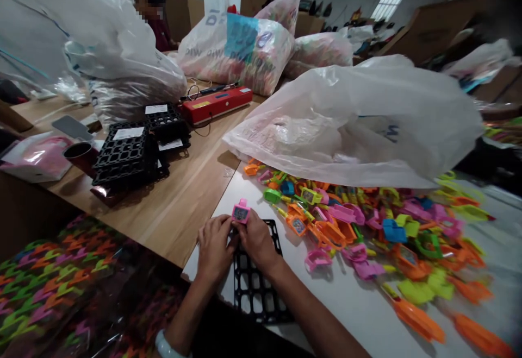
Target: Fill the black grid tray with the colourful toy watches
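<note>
1. Both of my hands meet just in front of me: my left hand point(215, 249) and my right hand point(256, 240) pinch a small pink toy watch point(241, 212) between their fingertips, with its little screen face turned up towards me.
2. The watch sits at the far edge of a black plastic grid tray point(256, 287), which lies flat on the desk point(359, 303) directly under my wrists and runs back towards my body.
3. I judge the watch to be light, hard moulded plastic: stiff in the body, a bit smooth, unlikely to break from a pinch. The square case sides look like the best place to hold it; the screen face is better left untouched.
4. To the right of my right hand a loose heap of toy watches point(367, 227) in pink, orange, green and blue spreads across the desk, spilling from beneath a big translucent plastic bag point(359, 113).
5. Beyond my left hand, on the wooden part of the desk, stands a stack of black grid trays point(130, 154), with a red heat sealer point(216, 104) further off.
6. Stuffed plastic bags fill the far side, where another person sits.
7. A pale bracelet point(165, 345) rings my left wrist.
</note>
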{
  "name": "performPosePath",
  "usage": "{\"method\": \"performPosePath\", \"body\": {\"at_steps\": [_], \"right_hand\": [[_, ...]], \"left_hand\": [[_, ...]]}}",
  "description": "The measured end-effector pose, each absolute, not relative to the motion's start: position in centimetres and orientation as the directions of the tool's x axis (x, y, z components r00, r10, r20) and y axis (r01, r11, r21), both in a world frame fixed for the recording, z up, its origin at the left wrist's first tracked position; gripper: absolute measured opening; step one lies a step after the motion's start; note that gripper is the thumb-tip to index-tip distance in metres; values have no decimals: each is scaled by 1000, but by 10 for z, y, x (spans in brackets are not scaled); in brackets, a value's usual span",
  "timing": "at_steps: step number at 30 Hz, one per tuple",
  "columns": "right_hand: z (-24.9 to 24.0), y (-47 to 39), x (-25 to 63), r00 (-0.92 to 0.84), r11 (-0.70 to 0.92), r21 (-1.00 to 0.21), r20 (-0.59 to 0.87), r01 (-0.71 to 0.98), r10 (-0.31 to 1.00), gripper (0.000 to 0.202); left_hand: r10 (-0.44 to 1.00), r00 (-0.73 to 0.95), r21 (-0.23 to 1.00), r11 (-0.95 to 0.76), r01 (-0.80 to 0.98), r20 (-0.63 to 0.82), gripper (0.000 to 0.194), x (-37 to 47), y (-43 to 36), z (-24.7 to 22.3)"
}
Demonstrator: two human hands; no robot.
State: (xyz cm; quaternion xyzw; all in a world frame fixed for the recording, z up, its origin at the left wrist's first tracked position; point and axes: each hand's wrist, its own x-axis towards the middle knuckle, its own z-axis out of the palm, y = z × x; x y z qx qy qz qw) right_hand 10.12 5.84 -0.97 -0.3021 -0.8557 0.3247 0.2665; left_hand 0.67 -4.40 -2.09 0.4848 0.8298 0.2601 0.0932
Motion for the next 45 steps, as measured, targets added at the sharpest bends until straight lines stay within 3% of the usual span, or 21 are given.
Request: {"method": "performPosePath", "body": {"at_steps": [4,8,11,17,19,22,25,28,31,36,40,45], "right_hand": [[6,72,123,-704,686,-594,263,421,660,15],[28,96,155,-571,619,-209,248,757,782,19],[40,97,170,-641,672,-74,242,737,729,27],[41,59,200,-858,953,-117,415,279,302,23],[35,52,210,-862,970,-141,447,195,239,27],[30,48,218,-790,901,-283,441,329,427,24],[28,47,215,-696,735,-381,263,561,668,13],[27,47,207,-635,590,-436,55,679,771,18],[24,51,203,-548,443,-540,-42,716,835,21],[20,62,205,-422,111,-814,-174,570,890,32],[26,64,201,-513,-227,-931,-349,287,784,48],[33,58,177,-647,-226,-960,-278,165,710,34]], "left_hand": [[853,-507,520,382,764,119,35,12,-47,-19],[829,-535,514,391,764,165,32,26,-53,-12],[812,-553,516,398,758,186,31,31,-60,-14],[803,-568,553,394,734,182,34,31,-73,-27],[795,-580,573,395,718,180,33,31,-74,-23],[791,-589,602,391,696,168,21,31,-71,-14],[807,-576,606,396,690,129,10,28,-67,-10],[815,-563,585,392,709,136,9,27,-65,-14],[813,-552,576,366,730,183,9,30,-65,-18],[822,-530,587,330,740,207,10,35,-63,-15],[852,-486,597,291,747,194,10,33,-61,-17],[861,-465,578,278,767,203,14,32,-62,-21]]}}
